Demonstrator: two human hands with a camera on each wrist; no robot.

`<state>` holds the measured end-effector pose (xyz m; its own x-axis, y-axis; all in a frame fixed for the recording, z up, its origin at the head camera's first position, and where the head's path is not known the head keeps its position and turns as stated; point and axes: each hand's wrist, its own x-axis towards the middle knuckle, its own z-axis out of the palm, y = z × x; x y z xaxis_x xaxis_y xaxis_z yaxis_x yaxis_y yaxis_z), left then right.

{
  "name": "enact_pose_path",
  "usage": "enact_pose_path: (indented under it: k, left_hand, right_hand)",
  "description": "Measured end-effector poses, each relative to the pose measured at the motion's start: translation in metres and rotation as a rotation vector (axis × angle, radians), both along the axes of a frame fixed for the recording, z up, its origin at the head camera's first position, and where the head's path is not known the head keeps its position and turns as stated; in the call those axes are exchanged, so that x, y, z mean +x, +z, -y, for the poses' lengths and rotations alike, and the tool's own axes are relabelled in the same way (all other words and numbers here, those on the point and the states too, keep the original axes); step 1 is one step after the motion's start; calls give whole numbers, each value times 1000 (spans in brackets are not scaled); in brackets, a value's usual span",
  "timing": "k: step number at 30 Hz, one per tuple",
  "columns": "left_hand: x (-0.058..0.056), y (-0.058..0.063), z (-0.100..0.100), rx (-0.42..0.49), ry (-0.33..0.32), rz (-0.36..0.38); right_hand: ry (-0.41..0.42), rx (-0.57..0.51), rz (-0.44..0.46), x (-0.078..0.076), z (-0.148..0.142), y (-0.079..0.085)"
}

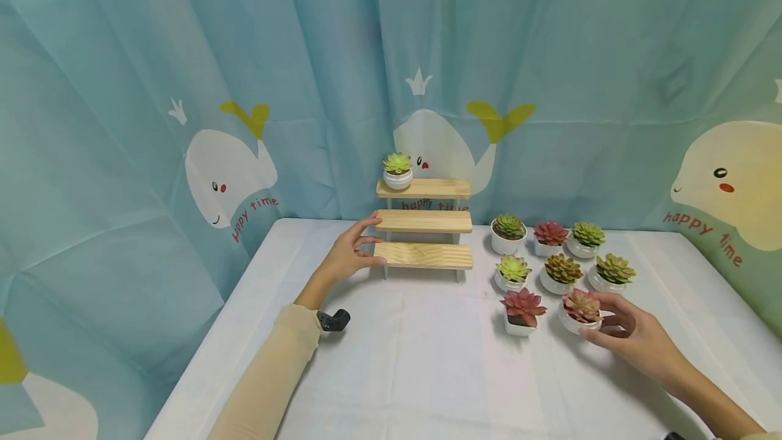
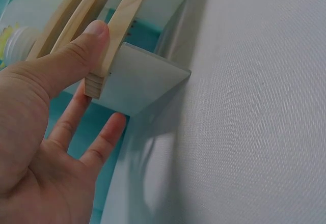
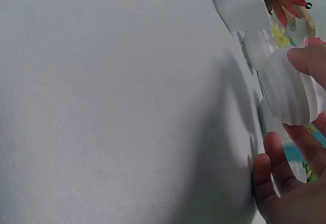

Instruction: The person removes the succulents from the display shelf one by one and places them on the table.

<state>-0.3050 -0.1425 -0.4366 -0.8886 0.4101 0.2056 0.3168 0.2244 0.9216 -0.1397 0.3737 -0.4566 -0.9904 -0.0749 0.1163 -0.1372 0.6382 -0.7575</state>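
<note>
A three-tier wooden plant stand (image 1: 424,221) with pale side panels (image 2: 147,76) stands near the curtain. My left hand (image 1: 349,253) holds its left end, thumb (image 2: 91,40) against a shelf and fingers beside the stand. One green potted succulent (image 1: 398,172) sits on the top tier's left end. On the right, my right hand (image 1: 638,338) grips a pinkish potted succulent (image 1: 580,311) between thumb and fingers. Its round white pot (image 3: 288,89) looks tilted in the right wrist view; whether it touches the table, I cannot tell. Beside it stands a red succulent in a square white pot (image 1: 522,312).
Several more potted succulents, including a dark green one (image 1: 508,233), a red one (image 1: 550,237) and a yellow-green one (image 1: 512,272), stand in rows right of the stand. A white cloth covers the table (image 1: 427,365). Behind hangs a blue whale-print curtain (image 1: 330,87).
</note>
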Motion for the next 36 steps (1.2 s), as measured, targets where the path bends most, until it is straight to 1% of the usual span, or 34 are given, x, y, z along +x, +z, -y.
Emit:
enact_pose_path:
  k: [3,10,20,26,36]
  left_hand:
    - [0,0,0,3,0,4]
    - [-1,0,1,6,-9,-4]
    - [-2,-2,1,15,-17,-16]
    - [-1,-2,1,21,-22,-17]
    - [-1,-2,0,24,-15,-7]
  right_hand:
    - [-7,10,0,0,0,-2]
    - [-13,21,-32,2,1,-8]
    - [-9,23,-40,2,4,-12]
    - [-17,34,-26,2,4,-12]
    - [30,13,-16,1,1,-12]
